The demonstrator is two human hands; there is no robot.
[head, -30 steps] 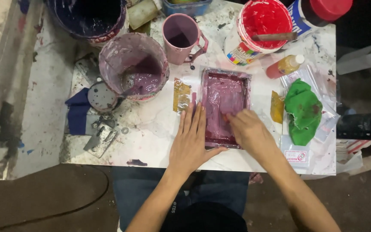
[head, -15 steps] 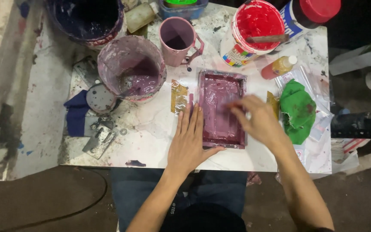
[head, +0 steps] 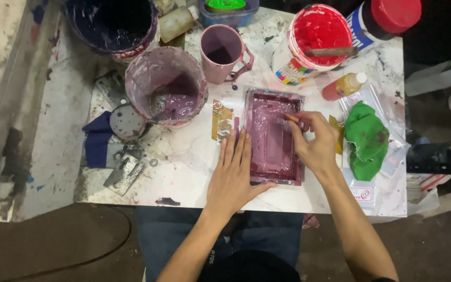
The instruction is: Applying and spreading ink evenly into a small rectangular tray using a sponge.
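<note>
Head view: we see the tray (head: 273, 137) of purple paint on the table (head: 184, 172), our left hand (head: 233, 175) lying flat and open against its left edge, our right hand (head: 317, 143) at its right rim, fingers closed on a small stick (head: 291, 118) over the paint.

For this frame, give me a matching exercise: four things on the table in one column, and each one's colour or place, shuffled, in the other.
Things:
1. rectangular tray
2. crumpled cloth
3. tub with stick across it
4. mug

Descriptions:
A. green, right of the right hand
B. red paint inside
C. purple inside, between left hand and right hand
D. pink, behind the tray

Pairs: 1-C, 2-A, 3-B, 4-D
</note>
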